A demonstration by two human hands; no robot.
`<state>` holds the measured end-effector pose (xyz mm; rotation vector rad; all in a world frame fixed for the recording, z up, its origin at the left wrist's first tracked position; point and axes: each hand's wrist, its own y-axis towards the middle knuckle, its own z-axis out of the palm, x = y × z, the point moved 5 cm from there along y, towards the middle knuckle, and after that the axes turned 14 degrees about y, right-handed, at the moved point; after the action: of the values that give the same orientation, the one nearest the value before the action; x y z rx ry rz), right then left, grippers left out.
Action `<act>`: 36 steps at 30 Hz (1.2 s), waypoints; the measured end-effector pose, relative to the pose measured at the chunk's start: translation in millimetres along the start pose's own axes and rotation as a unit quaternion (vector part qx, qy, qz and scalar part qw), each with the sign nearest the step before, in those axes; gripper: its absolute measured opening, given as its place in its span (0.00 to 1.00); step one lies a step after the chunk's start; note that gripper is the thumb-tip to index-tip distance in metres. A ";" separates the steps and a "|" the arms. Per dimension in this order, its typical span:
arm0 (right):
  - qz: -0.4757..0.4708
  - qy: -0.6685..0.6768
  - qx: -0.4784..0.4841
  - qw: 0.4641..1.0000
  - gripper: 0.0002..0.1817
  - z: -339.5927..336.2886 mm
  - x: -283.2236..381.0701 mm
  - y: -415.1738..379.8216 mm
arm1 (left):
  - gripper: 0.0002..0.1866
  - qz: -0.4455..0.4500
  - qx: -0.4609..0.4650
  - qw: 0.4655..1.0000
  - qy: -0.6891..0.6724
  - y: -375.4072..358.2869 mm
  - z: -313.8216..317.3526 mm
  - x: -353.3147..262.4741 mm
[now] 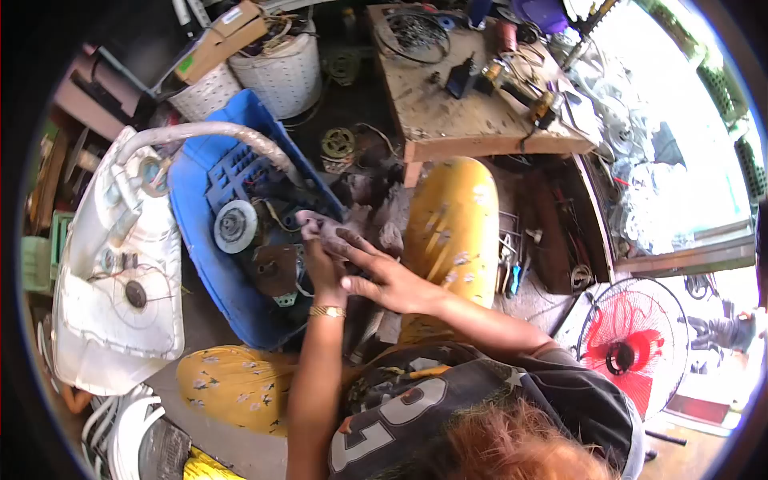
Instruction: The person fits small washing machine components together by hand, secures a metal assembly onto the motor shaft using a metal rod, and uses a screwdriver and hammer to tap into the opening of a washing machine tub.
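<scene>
My left hand point(321, 258), with a gold watch point(327, 311) at the wrist, is closed round a greyish-pink rag point(318, 223). Part of the rag lies hidden between my hands. My right hand point(388, 280) rests across the left one, fingers stretched out and thumb apart, its fingertips touching the rag. Dark smudges show on its fingers. Just left of my hands stands a blue plastic bin point(240, 308). Inside it are a round whitish disc point(236, 226), a brown flat part point(276, 268) and other machine parts.
A white plastic tub point(120, 328) with a grey hose point(212, 132) stands at left. Ahead is a wooden table point(448, 120) with tools and wire. White perforated baskets point(280, 76) stand behind the bin. A red-bladed fan point(620, 356) is at right; screwdrivers point(514, 278) lie beyond my knee.
</scene>
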<state>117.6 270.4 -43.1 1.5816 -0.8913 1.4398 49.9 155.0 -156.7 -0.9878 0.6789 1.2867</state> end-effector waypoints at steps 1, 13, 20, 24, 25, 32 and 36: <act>-0.044 -0.036 0.012 0.998 0.27 -14.1 21.2 -11.2 | 0.20 0.009 -0.006 1.000 -0.023 6.2 -0.2 -5.4; 0.102 -0.030 -0.639 0.762 0.16 -289.4 -205.5 -254.7 | 0.29 0.018 0.044 0.997 0.057 121.5 46.0 -95.5; 0.298 -0.285 -0.519 0.749 0.13 -241.8 -284.1 -257.1 | 0.40 0.104 0.126 0.921 0.354 107.1 112.8 -176.0; 0.426 -0.354 -0.393 0.734 0.25 -239.1 -327.0 -215.0 | 0.34 0.077 0.063 0.923 0.373 98.6 93.2 -174.0; 0.457 -0.368 -0.391 0.709 0.29 -234.4 -322.1 -198.2 | 0.33 0.069 0.050 0.919 0.384 97.8 84.2 -171.5; 0.358 -0.386 -0.224 0.820 0.11 -246.3 -316.3 -179.3 | 0.23 0.070 0.077 0.913 0.396 80.1 33.0 -170.4; 0.434 0.310 -0.391 0.750 0.07 -238.7 -182.9 -227.8 | 0.18 0.043 0.115 0.897 0.426 61.2 24.6 -177.2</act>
<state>200.4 581.1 -240.4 -0.0417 -1.5984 1.6565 -45.9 94.4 -5.2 -1.3277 1.5222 0.7699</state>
